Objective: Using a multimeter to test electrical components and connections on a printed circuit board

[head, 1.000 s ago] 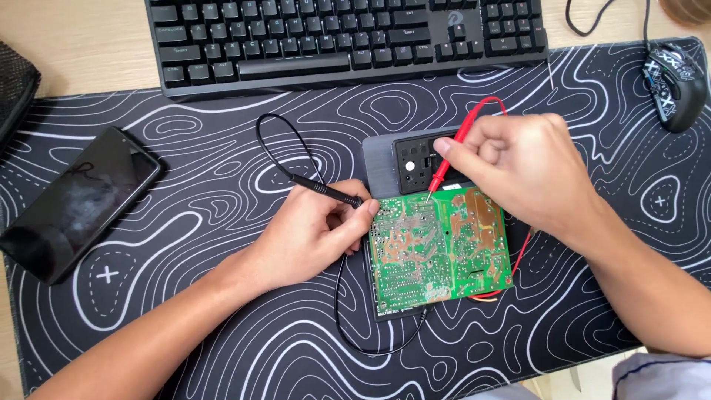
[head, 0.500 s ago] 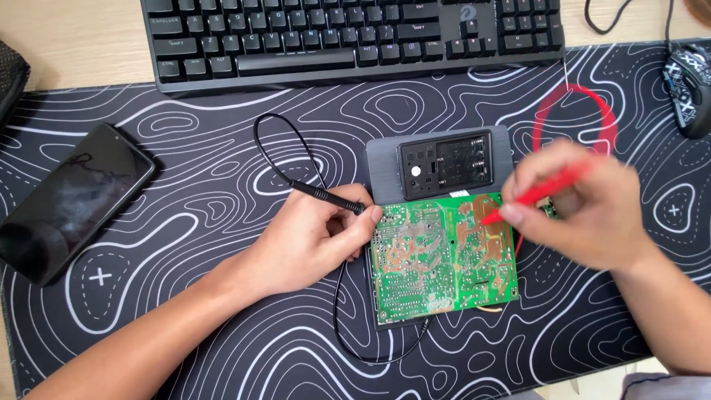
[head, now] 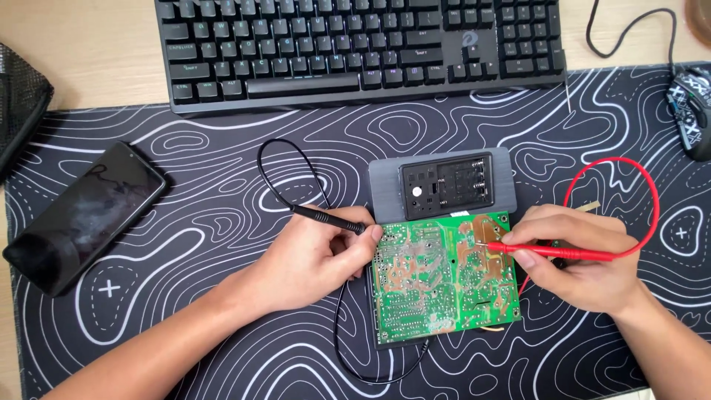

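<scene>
Green rectangular circuit board (head: 443, 278) under hands' slim red probe (head: 552, 252) and black probe (head: 329, 217).

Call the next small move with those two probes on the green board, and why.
Probably bring the black probe tip down onto a solder point. The right hand already has the red probe tip on the green circuit board, while the left hand holds the black one at the board's left edge, contact unclear.
</scene>
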